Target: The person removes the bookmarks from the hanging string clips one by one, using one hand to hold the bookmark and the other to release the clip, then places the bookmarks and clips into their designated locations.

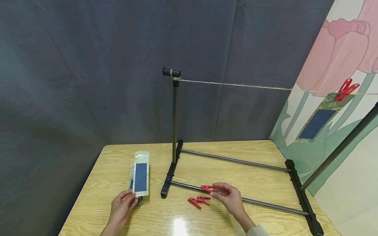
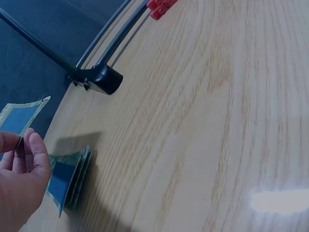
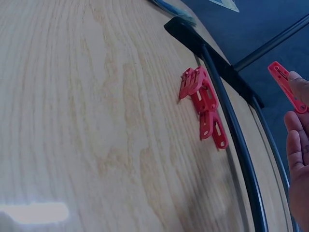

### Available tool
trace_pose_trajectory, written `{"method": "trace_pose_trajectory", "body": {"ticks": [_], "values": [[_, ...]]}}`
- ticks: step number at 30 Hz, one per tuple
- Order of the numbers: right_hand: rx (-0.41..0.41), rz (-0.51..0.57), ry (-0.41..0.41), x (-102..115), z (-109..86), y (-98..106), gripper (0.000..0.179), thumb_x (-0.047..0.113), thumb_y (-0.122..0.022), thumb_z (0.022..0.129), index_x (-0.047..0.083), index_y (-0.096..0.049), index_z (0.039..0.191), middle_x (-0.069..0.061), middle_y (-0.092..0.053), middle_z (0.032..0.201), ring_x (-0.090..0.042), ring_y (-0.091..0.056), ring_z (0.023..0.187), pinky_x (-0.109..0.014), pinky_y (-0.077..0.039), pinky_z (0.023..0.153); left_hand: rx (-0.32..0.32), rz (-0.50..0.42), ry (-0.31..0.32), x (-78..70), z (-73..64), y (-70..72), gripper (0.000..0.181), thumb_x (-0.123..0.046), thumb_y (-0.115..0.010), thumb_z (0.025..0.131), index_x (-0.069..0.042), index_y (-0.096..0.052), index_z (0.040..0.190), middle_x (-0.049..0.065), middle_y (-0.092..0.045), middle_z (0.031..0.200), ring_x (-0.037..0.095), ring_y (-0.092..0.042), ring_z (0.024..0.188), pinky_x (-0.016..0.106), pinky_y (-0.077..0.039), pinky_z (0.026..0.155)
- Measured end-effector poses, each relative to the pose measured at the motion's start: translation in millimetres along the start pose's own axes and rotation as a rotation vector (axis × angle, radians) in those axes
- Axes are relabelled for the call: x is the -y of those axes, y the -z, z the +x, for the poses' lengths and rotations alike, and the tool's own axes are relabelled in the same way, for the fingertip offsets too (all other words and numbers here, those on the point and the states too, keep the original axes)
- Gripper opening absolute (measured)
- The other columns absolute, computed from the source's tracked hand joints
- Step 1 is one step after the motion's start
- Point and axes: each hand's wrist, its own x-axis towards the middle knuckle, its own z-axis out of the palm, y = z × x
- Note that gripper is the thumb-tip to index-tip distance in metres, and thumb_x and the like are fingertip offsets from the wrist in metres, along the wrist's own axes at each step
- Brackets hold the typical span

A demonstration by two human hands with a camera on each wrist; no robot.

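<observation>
My left hand (image 1: 122, 206) pinches the lower edge of a card (image 1: 141, 177) with a dark blue panel and a pale green patterned border, held up over the table. Below it, partly covered in the head view, lies a small stack of similar cards (image 2: 67, 179). Between thumb and fingers, my right hand (image 1: 228, 196) holds a red clothespin (image 1: 207, 188) above the front bar of the stand. Several more red clothespins (image 3: 203, 106) lie together on the wood, just in front of that bar.
A black stand (image 1: 175, 121) with two long bars (image 1: 233, 160) rests on the table (image 1: 118, 157). A string (image 1: 230, 84) runs from its post to the right. Another card (image 1: 317, 124) hangs there from a red clothespin (image 1: 346, 90). Grey cloth (image 1: 133, 65) backs the table.
</observation>
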Motion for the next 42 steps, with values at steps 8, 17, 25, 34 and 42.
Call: {"method": "trace_pose_trajectory", "body": {"ticks": [8, 17, 25, 34, 42], "values": [[0.0, -0.017, -0.022, -12, -1.5, -1, 0.035, 0.003, -0.083, 0.075, -0.006, -0.069, 0.106, -0.014, -0.07, 0.1, -0.021, -0.068, 0.089, -0.024, -0.056, 0.077, -0.029, 0.013, -0.002, 2.7, 4.6, 10.6, 0.012, 0.008, -0.059, 0.091, 0.002, -0.062, 0.101, 0.002, -0.068, 0.079, 0.01, -0.066, 0.071, 0.023, -0.057, 0.071], [-0.02, -0.032, -0.012, -22, -3.0, -1, 0.035, 0.003, -0.083, 0.074, -0.006, -0.069, 0.106, -0.013, -0.07, 0.099, -0.021, -0.068, 0.087, -0.023, -0.056, 0.075, -0.046, 0.035, 0.016, 2.8, 8.3, 16.1, 0.014, 0.008, -0.059, 0.091, 0.004, -0.062, 0.104, 0.002, -0.068, 0.079, 0.01, -0.066, 0.071, 0.023, -0.058, 0.07], [-0.014, -0.018, -0.03, -24, -5.6, -2, 0.036, 0.002, -0.083, 0.074, -0.006, -0.068, 0.106, -0.014, -0.07, 0.099, -0.023, -0.068, 0.088, -0.024, -0.056, 0.075, -0.059, 0.057, 0.023, 6.2, 11.9, 20.7, 0.016, 0.008, -0.058, 0.091, 0.008, -0.059, 0.108, 0.002, -0.068, 0.078, 0.01, -0.066, 0.07, 0.024, -0.058, 0.07], [-0.006, -0.019, -0.059, -27, -9.3, -5, 0.034, 0.005, -0.083, 0.076, -0.005, -0.069, 0.105, -0.015, -0.069, 0.1, -0.024, -0.068, 0.089, -0.024, -0.057, 0.075, -0.052, 0.097, 0.005, 8.9, 13.9, 26.8, 0.018, 0.008, -0.058, 0.091, 0.011, -0.059, 0.109, 0.003, -0.068, 0.078, 0.009, -0.066, 0.07, 0.023, -0.058, 0.068], [0.017, -0.042, -0.056, -32, -10.5, -6, 0.033, 0.005, -0.083, 0.076, -0.005, -0.069, 0.104, -0.015, -0.069, 0.1, -0.025, -0.068, 0.09, -0.024, -0.057, 0.076, -0.053, 0.144, 0.014, 7.2, 14.1, 28.6, 0.023, 0.01, -0.057, 0.09, 0.016, -0.056, 0.112, 0.004, -0.068, 0.077, 0.01, -0.066, 0.069, 0.023, -0.058, 0.066]]}}
